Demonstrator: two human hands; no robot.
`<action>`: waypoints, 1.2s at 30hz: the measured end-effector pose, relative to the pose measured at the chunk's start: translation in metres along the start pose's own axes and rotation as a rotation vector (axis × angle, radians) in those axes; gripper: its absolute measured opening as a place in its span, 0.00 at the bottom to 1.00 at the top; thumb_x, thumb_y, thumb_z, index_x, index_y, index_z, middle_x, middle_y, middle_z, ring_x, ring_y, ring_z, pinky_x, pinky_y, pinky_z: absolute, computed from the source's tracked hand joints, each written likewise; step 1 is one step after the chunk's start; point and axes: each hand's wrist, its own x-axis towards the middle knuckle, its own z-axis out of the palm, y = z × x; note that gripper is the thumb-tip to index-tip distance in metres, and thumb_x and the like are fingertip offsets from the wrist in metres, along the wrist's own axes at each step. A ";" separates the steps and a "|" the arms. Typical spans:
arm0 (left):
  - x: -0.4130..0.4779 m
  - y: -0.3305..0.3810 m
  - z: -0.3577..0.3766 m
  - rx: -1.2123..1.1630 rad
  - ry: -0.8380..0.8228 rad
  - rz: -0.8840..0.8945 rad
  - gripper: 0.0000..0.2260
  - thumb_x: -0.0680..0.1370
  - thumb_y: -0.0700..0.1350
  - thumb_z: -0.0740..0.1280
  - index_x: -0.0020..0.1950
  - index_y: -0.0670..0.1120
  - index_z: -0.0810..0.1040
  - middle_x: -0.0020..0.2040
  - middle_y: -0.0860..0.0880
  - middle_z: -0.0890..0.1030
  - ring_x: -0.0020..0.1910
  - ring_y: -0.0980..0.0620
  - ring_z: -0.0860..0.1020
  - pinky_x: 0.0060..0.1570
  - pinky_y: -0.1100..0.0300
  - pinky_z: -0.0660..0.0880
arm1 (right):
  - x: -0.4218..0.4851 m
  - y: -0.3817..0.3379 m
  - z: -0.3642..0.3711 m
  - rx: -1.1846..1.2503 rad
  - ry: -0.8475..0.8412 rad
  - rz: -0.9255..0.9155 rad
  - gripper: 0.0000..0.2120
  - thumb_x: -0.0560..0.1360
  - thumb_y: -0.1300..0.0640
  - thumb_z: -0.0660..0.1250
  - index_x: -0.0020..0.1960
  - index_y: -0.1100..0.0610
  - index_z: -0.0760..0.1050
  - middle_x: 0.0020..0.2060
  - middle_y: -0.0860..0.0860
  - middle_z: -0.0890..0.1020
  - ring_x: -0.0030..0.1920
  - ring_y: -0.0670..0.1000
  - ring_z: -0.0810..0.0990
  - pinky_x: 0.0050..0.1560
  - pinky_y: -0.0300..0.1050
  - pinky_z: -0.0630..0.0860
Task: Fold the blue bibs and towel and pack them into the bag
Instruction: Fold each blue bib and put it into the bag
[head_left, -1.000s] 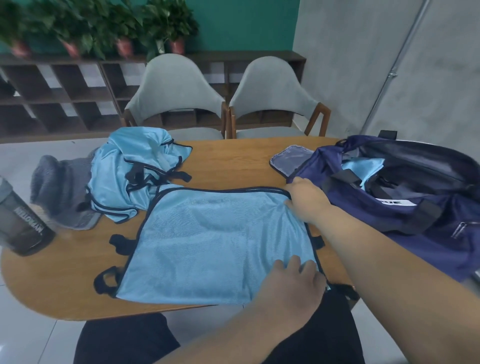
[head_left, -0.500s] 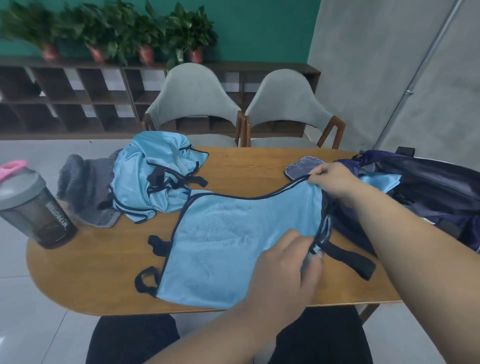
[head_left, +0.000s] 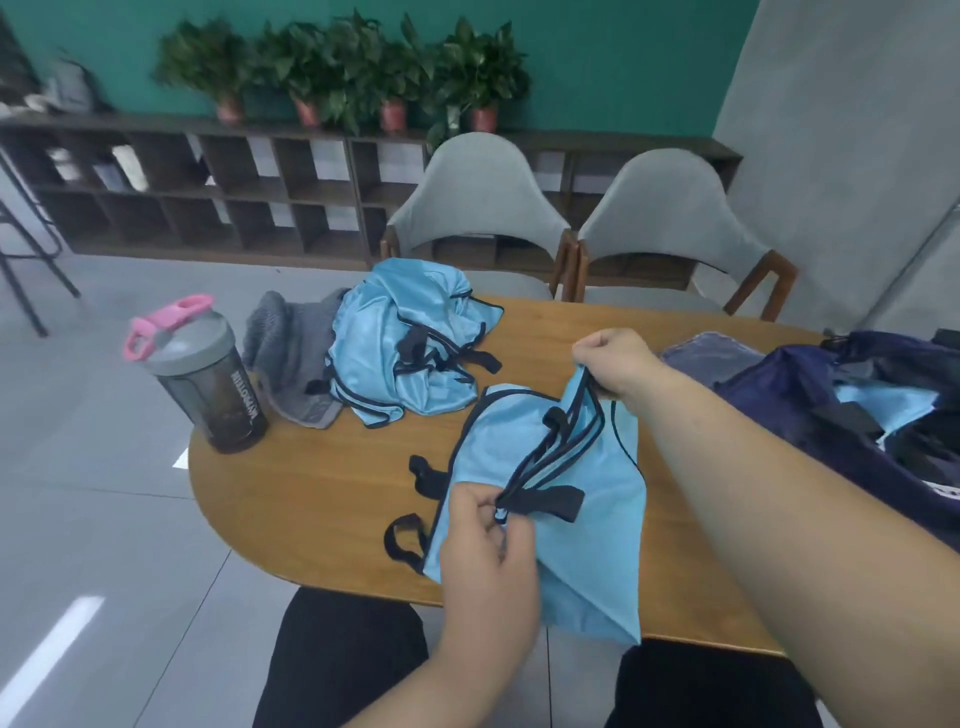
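Mid-fold on one light-blue, black-trimmed fabric bib (head_left: 587, 551), half lifted off the oval wooden table (head_left: 322, 493). Left hand (head_left: 488, 540) pinches its near corner and right hand (head_left: 613, 364) pinches the far corner. Next, likely: lay the edge across, flatten, then pack into the open navy fabric bag (head_left: 779, 400) at right.

Navy bag (head_left: 779, 395): cut off at the frame's right edge, contents dim. Grey towel (head_left: 291, 345): right part hidden under crumpled bibs (head_left: 410, 338).
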 end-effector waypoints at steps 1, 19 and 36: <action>0.002 -0.004 -0.008 0.005 0.033 -0.027 0.05 0.82 0.35 0.64 0.53 0.45 0.73 0.35 0.47 0.77 0.32 0.53 0.72 0.32 0.52 0.75 | 0.002 0.000 0.014 -0.005 -0.001 -0.002 0.05 0.79 0.60 0.68 0.51 0.55 0.83 0.42 0.55 0.83 0.40 0.55 0.82 0.40 0.47 0.84; 0.089 -0.045 -0.070 0.508 0.052 0.042 0.06 0.80 0.40 0.66 0.54 0.50 0.73 0.36 0.53 0.77 0.34 0.58 0.75 0.32 0.64 0.68 | -0.029 0.093 0.065 -0.477 0.138 -0.437 0.14 0.82 0.63 0.60 0.64 0.56 0.78 0.59 0.51 0.80 0.64 0.54 0.75 0.66 0.49 0.73; 0.165 -0.065 -0.011 0.500 -0.081 0.186 0.12 0.80 0.35 0.69 0.44 0.52 0.77 0.41 0.50 0.82 0.33 0.55 0.76 0.36 0.60 0.73 | -0.078 0.168 -0.016 -0.911 0.496 -0.350 0.16 0.80 0.52 0.65 0.64 0.48 0.84 0.65 0.51 0.81 0.65 0.58 0.73 0.63 0.59 0.71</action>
